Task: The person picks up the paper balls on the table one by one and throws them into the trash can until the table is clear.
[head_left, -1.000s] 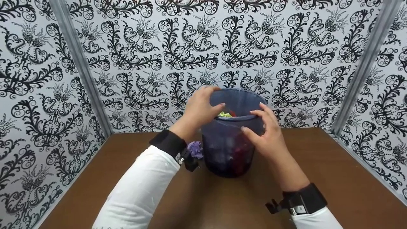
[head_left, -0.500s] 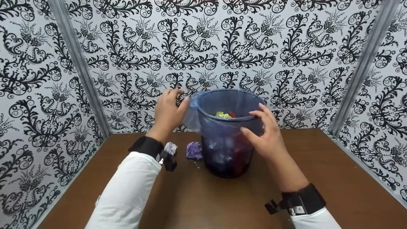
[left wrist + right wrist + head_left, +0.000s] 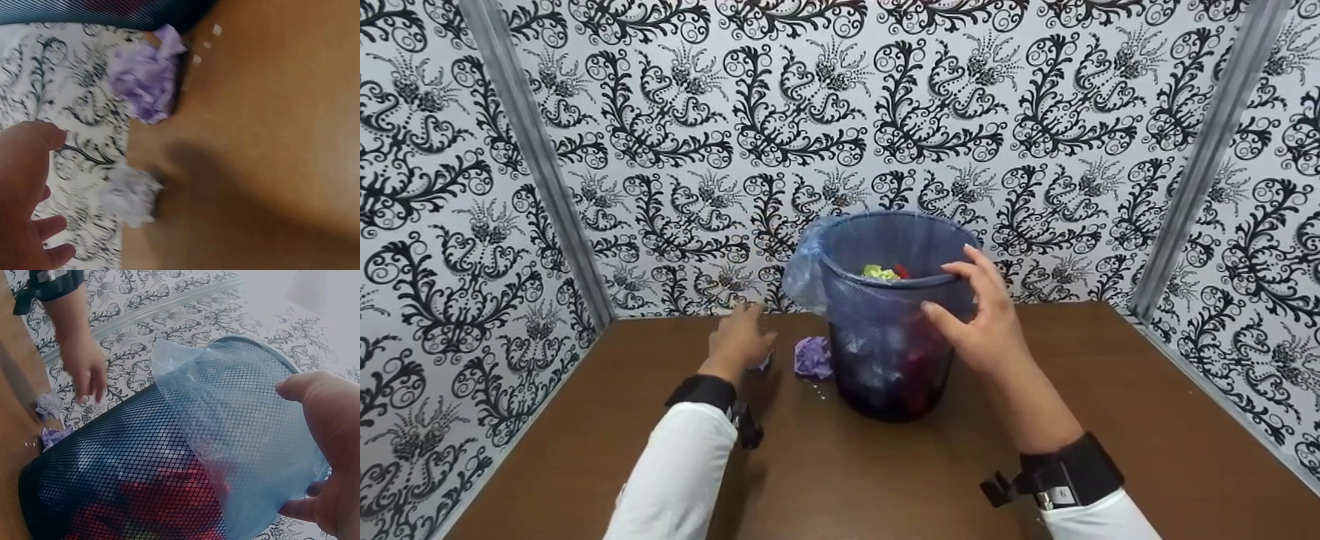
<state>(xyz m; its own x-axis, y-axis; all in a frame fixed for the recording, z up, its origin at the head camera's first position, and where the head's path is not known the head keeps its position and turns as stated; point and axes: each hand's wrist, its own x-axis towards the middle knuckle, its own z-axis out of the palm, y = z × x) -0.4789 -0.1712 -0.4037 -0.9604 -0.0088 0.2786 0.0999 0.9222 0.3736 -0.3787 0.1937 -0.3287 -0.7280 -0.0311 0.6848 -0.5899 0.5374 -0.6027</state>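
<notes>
A dark mesh wastebasket (image 3: 885, 352) stands upright, lined with a translucent blue plastic bag (image 3: 806, 274) folded over its rim. My right hand (image 3: 990, 322) holds the basket at the right side of its rim, thumb against the bag outside. Left of the basket, my left hand (image 3: 739, 341) reaches low with loosely spread fingers and nothing in them. A crumpled white paper ball (image 3: 129, 197) lies just past those fingertips, mostly hidden by the hand in the head view. Between it and the basket sits a crumpled purple paper ball (image 3: 812, 358).
Inside the basket show yellow-green crumpled paper (image 3: 879, 271) and red pieces (image 3: 174, 495) seen through the mesh. Small white scraps (image 3: 207, 45) lie by the purple ball. Patterned walls (image 3: 825, 112) enclose the brown table (image 3: 840, 480) at the back and sides.
My left hand has left the basket's rim, moved left, then lowered toward the white paper ball. The bag's left side now hangs out over the rim. My right hand has stayed put.
</notes>
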